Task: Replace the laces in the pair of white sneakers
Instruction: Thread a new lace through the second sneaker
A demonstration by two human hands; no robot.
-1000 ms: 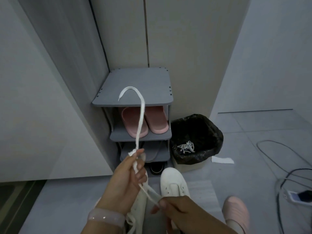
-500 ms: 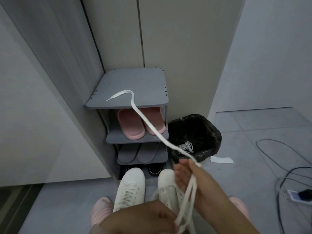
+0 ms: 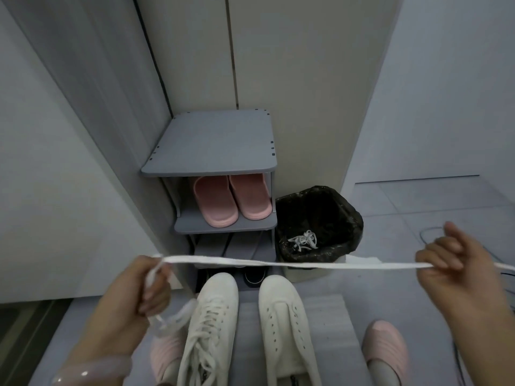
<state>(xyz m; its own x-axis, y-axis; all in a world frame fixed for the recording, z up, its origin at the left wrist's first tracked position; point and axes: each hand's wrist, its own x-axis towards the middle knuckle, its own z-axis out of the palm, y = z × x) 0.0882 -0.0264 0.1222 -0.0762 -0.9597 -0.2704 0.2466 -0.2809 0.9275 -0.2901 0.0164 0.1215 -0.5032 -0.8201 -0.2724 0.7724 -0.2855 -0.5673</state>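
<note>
Head view: the heels of both sneakers are cut off by the bottom edge, and a dark insole label cannot be read. A white lace [image 3: 292, 264] is stretched level, left to right, above the toes (which point at the shoe rack [image 3: 217, 151]). It is gripped by the left hand [image 3: 139, 296] and pinched by the right hand [image 3: 457, 263]. The left sneaker [image 3: 207, 327] is laced; the right sneaker [image 3: 284, 324] shows bare eyelets.

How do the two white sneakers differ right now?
The left sneaker has a lace threaded through its eyelets; the right sneaker shows bare eyelets and an open tongue. The left sneaker's lace ends hang loose, untied; the right sneaker's lace appears to be the white lace stretched between the two hands. Both are white, side by side, toes toward the rack.
</note>
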